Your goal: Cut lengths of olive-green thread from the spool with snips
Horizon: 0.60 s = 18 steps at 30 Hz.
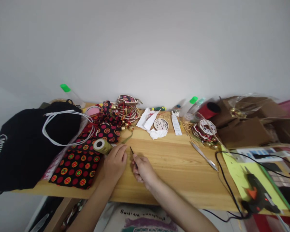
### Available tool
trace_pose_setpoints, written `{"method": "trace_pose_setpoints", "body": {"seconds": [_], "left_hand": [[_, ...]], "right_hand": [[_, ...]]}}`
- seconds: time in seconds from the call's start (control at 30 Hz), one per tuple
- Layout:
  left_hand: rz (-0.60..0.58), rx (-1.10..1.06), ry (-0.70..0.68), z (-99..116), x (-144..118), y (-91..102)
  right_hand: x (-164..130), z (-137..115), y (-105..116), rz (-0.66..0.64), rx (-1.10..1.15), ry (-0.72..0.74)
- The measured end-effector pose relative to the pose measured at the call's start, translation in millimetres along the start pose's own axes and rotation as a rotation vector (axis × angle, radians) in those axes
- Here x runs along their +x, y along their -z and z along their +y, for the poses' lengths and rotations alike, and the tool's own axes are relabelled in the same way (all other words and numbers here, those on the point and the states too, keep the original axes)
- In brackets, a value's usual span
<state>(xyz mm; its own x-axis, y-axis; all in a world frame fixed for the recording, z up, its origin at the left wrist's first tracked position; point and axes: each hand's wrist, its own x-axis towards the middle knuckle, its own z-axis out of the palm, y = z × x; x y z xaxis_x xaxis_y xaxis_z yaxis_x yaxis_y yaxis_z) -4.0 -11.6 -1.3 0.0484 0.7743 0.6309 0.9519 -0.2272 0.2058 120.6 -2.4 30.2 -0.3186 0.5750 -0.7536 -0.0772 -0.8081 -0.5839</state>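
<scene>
My left hand (115, 162) rests on the wooden table, its fingers bent and together. It lies right beside a spool of olive-green thread (103, 146), and what the fingertips hold, if anything, is hidden. Just to the right, my right hand (143, 170) is closed around a thin dark pointed tool (131, 150). The tip points up and left, apart from my left hand; its handle is covered by my fingers. Beyond my left hand, a short olive-green cord (128, 138) trails toward a stack of patterned fabric pieces (128, 108) with gold bells.
Folded flower-print cloth (77, 169), a black bag (31, 145) and a white coil (50, 138) lie left. A silver pen-like tool (204, 156), a second belled stack (205, 129), cardboard boxes (246, 132) and a glue gun (258, 190) with a black cable are right.
</scene>
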Motion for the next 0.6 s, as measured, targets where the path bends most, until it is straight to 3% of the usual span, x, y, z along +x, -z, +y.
{"method": "trace_pose_setpoints", "body": {"seconds": [0.6], "left_hand": [[0.017, -0.032, -0.004, -1.3, -0.9, -1.4]], "right_hand": [[1.9, 2.3, -0.5, 0.006, 0.005, 0.011]]}}
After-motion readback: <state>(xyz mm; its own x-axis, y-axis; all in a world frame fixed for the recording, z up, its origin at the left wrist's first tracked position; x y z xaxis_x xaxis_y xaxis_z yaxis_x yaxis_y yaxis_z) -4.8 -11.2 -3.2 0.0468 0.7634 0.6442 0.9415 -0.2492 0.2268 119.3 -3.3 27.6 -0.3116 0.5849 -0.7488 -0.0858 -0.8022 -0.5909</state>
